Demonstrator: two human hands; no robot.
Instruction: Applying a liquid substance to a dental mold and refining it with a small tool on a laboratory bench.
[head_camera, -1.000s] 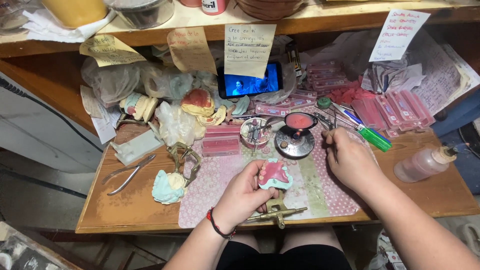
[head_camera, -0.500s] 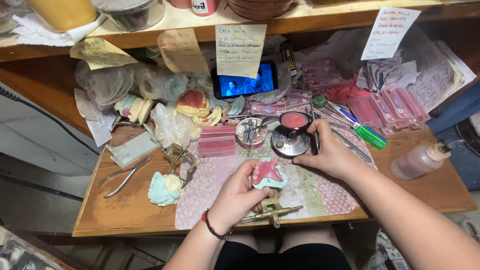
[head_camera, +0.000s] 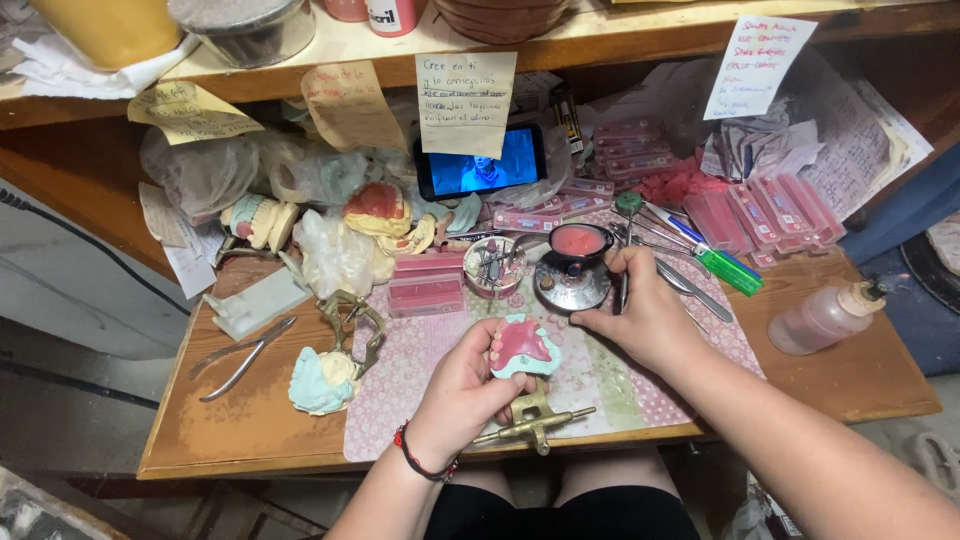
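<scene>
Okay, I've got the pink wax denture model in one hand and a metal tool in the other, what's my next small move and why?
Probably dip the tool's tip into the small cup of pink wax. Your right hand holds the thin metal tool upright right beside that cup, while your left hand holds the denture model lifted over the mat, apart from the tool. I cannot see the tip clearly.

Pink-and-teal dental cast (head_camera: 525, 345) held tilted above brass articulator (head_camera: 533, 420).

Dental cast (head_camera: 524, 347) lies before the wax cup (head_camera: 578, 241).
</scene>
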